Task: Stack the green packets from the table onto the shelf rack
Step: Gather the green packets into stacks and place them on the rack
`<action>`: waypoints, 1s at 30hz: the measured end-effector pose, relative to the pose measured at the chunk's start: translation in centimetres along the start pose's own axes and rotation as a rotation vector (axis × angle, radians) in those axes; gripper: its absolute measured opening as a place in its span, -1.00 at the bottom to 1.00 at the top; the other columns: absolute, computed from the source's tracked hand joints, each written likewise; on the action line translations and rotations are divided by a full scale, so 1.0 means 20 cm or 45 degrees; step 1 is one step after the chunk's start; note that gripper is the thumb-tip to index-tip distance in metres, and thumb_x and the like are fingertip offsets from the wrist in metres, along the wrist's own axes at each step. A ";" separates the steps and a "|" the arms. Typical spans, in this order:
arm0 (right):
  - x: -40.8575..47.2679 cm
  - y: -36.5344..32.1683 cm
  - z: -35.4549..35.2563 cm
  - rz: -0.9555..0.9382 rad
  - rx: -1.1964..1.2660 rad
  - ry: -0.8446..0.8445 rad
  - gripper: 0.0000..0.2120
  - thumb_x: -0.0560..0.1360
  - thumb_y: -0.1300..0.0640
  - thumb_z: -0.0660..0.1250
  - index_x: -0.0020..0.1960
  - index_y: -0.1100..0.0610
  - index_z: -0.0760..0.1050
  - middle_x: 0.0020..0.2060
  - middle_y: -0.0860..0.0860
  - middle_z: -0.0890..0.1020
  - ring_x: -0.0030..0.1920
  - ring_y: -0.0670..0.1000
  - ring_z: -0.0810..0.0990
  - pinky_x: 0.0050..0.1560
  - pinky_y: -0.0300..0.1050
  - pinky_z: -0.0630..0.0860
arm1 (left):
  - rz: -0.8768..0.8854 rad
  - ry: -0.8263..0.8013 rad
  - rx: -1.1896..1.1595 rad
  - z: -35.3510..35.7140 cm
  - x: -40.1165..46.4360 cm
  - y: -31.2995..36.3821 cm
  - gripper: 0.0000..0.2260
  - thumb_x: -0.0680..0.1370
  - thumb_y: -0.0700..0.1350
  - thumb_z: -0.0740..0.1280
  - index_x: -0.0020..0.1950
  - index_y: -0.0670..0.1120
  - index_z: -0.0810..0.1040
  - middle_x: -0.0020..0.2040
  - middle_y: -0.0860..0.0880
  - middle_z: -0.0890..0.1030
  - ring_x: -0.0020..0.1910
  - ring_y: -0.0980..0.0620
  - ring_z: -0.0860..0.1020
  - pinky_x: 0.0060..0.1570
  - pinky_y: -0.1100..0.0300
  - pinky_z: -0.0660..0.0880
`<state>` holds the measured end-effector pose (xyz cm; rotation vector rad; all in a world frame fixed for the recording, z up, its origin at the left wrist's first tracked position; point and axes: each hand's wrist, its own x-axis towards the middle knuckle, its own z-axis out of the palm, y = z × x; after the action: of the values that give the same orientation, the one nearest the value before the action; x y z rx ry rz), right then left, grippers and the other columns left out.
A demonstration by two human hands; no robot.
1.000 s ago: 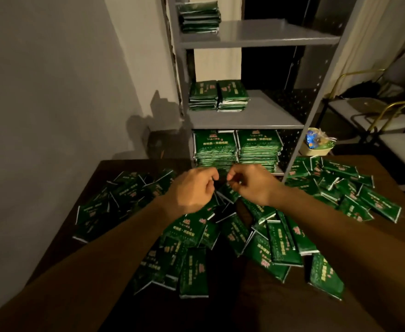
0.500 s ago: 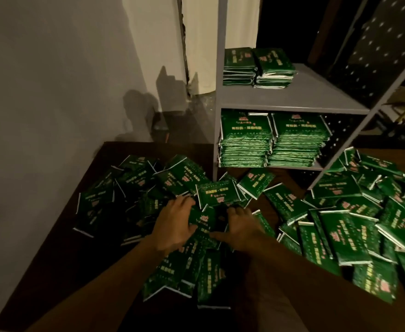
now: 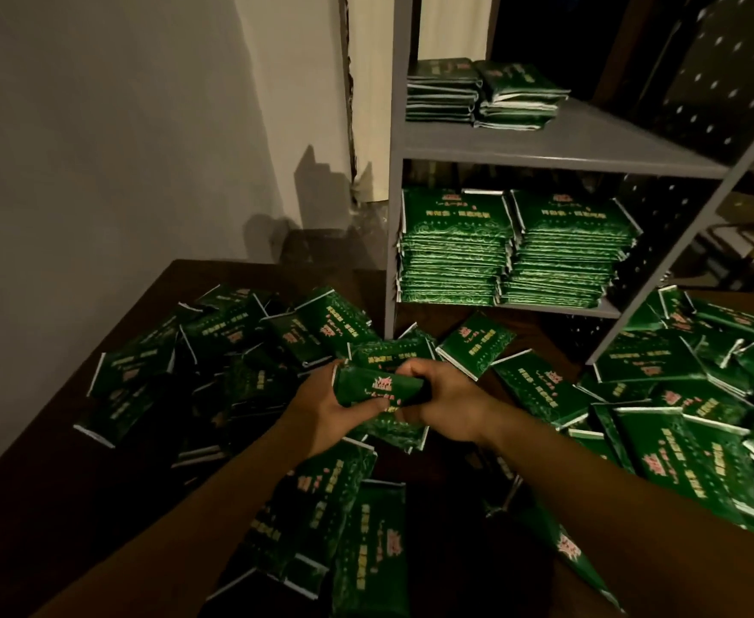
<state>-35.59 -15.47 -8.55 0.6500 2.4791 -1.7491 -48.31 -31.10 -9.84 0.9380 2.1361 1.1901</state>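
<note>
Several green packets lie scattered over the dark wooden table point(image 3: 112, 497). Just above the pile's middle, my left hand point(image 3: 319, 410) and my right hand point(image 3: 444, 401) together grip a green packet point(image 3: 377, 386), fingers curled round its two ends. The grey metal shelf rack point(image 3: 553, 147) stands behind the table. Its lower shelf holds two tall stacks of packets point(image 3: 455, 249) point(image 3: 567, 252). The shelf above carries two shorter stacks point(image 3: 442, 91) point(image 3: 520, 95).
A pale wall runs along the left side of the table. Loose packets crowd the right part of the table point(image 3: 687, 403) and the near edge point(image 3: 366, 550). A perforated dark panel point(image 3: 723, 73) backs the rack at the right.
Both hands have lifted a packet off the pile and hold it between them; half a second ago they pressed down among the packets. The view has moved closer to the rack.
</note>
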 end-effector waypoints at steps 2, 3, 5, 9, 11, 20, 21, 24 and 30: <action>0.03 0.01 -0.05 -0.018 0.059 0.018 -0.75 0.44 0.29 0.50 0.01 0.01 0.60 -0.06 -0.10 0.67 0.01 -0.11 0.63 0.07 -0.22 0.54 | 0.028 -0.082 -0.015 -0.03 0.00 0.01 -0.73 0.49 -0.24 0.52 0.13 -0.01 0.63 -0.12 0.19 0.69 -0.06 0.36 0.62 -0.07 0.51 0.47; 0.05 0.01 -0.08 -0.045 0.108 0.137 -0.78 0.47 0.25 0.48 0.00 -0.04 0.62 -0.05 -0.13 0.68 0.07 -0.09 0.63 0.15 -0.17 0.51 | 0.007 -0.092 -0.056 -0.06 0.00 0.03 -0.78 0.50 -0.26 0.49 0.06 0.01 0.64 -0.16 0.16 0.71 -0.08 0.29 0.65 -0.10 0.46 0.51; 0.09 0.07 -0.14 -0.126 -0.085 0.390 -0.78 0.50 0.23 0.44 0.06 -0.06 0.61 0.06 -0.12 0.63 0.20 0.00 0.57 0.28 -0.08 0.43 | -0.031 -0.007 -0.222 -0.10 0.02 0.06 -0.80 0.54 -0.30 0.44 -0.03 0.02 0.62 -0.23 0.13 0.71 -0.16 0.17 0.67 -0.23 0.42 0.54; 0.11 0.18 -0.14 -0.334 -1.051 0.142 -0.29 0.39 -0.08 0.51 0.47 0.02 0.34 0.41 0.02 0.37 0.41 0.06 0.32 0.44 -0.06 0.27 | -0.168 0.283 -0.553 -0.10 0.09 0.09 -0.83 0.53 -0.30 0.41 0.03 -0.06 0.64 -0.13 -0.01 0.73 -0.12 0.04 0.70 -0.04 0.14 0.64; 0.12 0.21 -0.12 -0.389 -1.048 0.211 -0.31 0.41 -0.12 0.51 0.45 0.03 0.37 0.34 0.01 0.43 0.33 0.07 0.38 0.38 -0.07 0.32 | -0.185 0.351 -0.681 -0.09 0.12 0.10 -0.82 0.54 -0.28 0.39 0.08 -0.05 0.64 -0.07 -0.07 0.73 -0.04 -0.09 0.70 0.04 0.00 0.61; 0.10 0.22 -0.12 -0.692 -1.358 0.338 -0.63 0.50 -0.07 0.44 0.27 0.00 0.59 0.12 -0.01 0.57 0.17 0.05 0.49 0.26 0.03 0.44 | 0.063 0.486 -0.675 0.01 0.13 0.07 -0.83 0.57 -0.21 0.39 0.10 0.02 0.54 0.00 0.02 0.65 -0.01 0.03 0.63 -0.14 0.19 0.51; 0.07 0.22 -0.12 -0.713 -1.362 0.335 -0.66 0.52 -0.05 0.42 0.26 0.01 0.60 0.11 0.00 0.58 0.16 0.06 0.50 0.23 0.03 0.45 | 0.089 0.514 -0.682 0.02 0.10 0.07 -0.84 0.58 -0.20 0.38 0.11 0.01 0.52 -0.03 0.04 0.63 -0.05 0.06 0.61 -0.18 0.20 0.50; -0.07 0.22 -0.10 -0.772 -1.246 0.455 -0.76 0.59 0.03 0.34 0.21 0.05 0.61 0.07 -0.01 0.58 0.09 0.03 0.50 0.17 0.01 0.46 | 0.197 0.598 -0.591 0.04 0.00 0.07 -0.80 0.61 -0.20 0.37 0.19 -0.03 0.47 -0.07 0.07 0.59 -0.12 0.15 0.57 -0.13 0.23 0.50; -0.36 0.15 -0.03 -0.644 -0.603 0.495 -0.83 0.64 0.03 0.27 0.20 0.00 0.55 0.02 -0.09 0.64 0.04 -0.11 0.59 0.08 -0.11 0.53 | 0.247 0.407 -0.659 0.12 -0.22 0.11 -0.86 0.65 -0.18 0.29 0.11 0.07 0.48 0.04 0.04 0.61 0.06 0.04 0.61 -0.02 0.10 0.60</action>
<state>-27.80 -16.34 -9.14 0.3642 3.3985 -1.1086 -43.11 -32.45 -8.64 0.7653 1.8324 1.9807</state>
